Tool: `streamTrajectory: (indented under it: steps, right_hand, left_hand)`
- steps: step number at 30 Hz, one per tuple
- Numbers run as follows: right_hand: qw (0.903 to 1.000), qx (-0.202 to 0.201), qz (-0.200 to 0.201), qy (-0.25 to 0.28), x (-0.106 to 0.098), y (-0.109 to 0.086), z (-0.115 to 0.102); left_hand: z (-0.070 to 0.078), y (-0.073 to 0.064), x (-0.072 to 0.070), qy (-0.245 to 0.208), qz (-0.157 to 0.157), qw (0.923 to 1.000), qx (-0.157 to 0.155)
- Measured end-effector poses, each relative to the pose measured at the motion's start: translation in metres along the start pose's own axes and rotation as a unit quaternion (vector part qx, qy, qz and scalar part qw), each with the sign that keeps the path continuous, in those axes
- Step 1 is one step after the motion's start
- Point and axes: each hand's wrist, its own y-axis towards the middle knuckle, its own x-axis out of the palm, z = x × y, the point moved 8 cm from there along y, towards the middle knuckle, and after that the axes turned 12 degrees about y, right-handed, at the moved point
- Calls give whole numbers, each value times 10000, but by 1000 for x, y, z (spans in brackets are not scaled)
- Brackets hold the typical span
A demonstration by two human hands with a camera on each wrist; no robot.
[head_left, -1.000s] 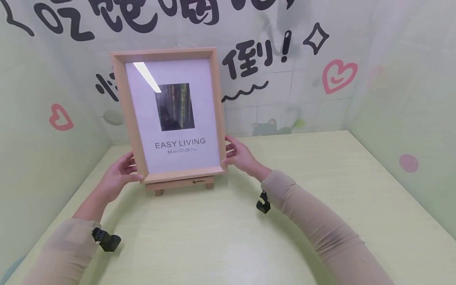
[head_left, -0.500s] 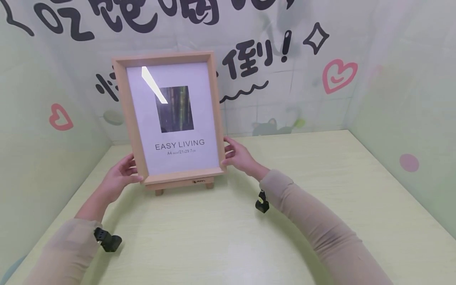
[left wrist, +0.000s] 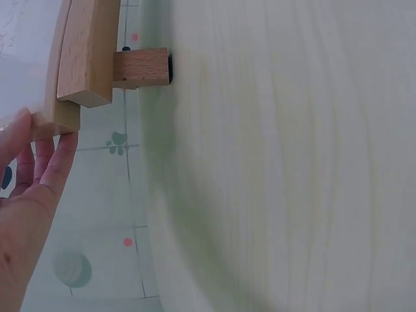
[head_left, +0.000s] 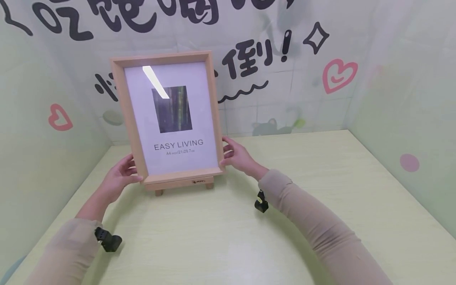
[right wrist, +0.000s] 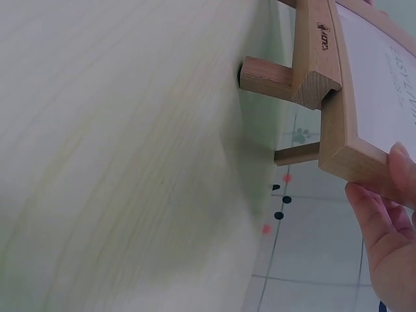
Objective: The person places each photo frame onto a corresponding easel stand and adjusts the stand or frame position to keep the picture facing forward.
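A light wooden picture frame (head_left: 171,158), with an "EASY LIVING" insert and a small dark picture behind its glossy front, leans slightly back on a small wooden easel (head_left: 179,183). My left hand (head_left: 115,180) holds the frame's lower left corner, thumb at the front and fingers along the side. On the opposite side, my right hand (head_left: 242,158) pinches the lower right edge between thumb and fingers. In the left wrist view the frame's bottom edge sits on the easel's ledge (left wrist: 90,52). A rear leg (right wrist: 298,155) of the easel shows in the right wrist view.
The pale wood-grain table (head_left: 228,229) spreads in front of the easel and to its right. Close behind stands a printed wall sheet (head_left: 299,95) with black lettering and hearts. Side sheets flank the table. Small black cameras (head_left: 108,240) hang at both wrists.
The frame's top has tipped back and dropped a little, then shifted slightly left; the light reflection on its front has moved. Both hands keep their hold, the right one edging slightly left.
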Motion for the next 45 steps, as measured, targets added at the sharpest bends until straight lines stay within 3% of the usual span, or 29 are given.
streamTrajectory:
  steps: [14,21,29,35,45]
  right_hand:
    - [10000,-26,-34,-42,2,0,0]
    - [9999,-91,-101,2,6,1,2]
    - [9998,-126,-113,-54,7,1,0]
    - [9997,-82,-73,-198,7,3,1]
    - [9998,-40,-39,-207,10,-1,3]
  left_hand:
    - [-7,1,-4,416,-10,9991,-68]
    - [-10,0,-6,-3,30,10000,-54]
    - [-11,-2,-7,120,36,9998,-175]
    - [-15,-5,-7,744,-92,9966,-327]
    - [-15,-7,-6,813,-85,9964,-233]
